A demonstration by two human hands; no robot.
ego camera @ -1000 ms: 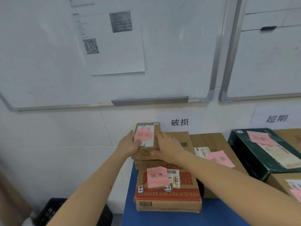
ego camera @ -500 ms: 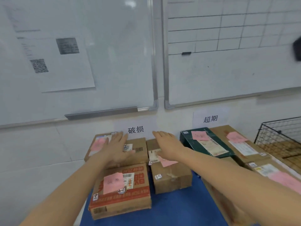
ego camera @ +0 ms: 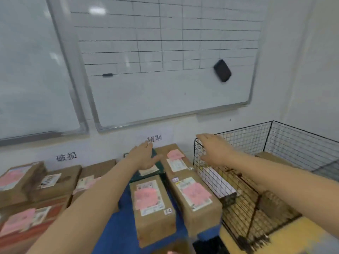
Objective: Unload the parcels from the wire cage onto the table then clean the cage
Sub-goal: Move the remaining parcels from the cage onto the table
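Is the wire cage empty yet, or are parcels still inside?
Not empty. Through the wire cage mesh, a white-labelled parcel lies against the left wall, and a brown box sits at the back.

Head camera, facing forward-down, seemingly close over table (ego camera: 119, 232), wire cage (ego camera: 286, 142) right.

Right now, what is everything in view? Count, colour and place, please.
whiteboards: two, white, on the wall.
eraser: one, black, on the right whiteboard.
signs: two, white, wall below the boards.
brown parcels: at least seven, most pink-noted, on the table.
green parcel: one, dark, among them.
table: one, blue-topped, under the parcels.
wire cage: one, black, right of the table.
caged parcels: at least two, brown, inside it.
left grip: bare hand, open, over the green parcel.
right grip: bare hand, open, at the cage's near corner.
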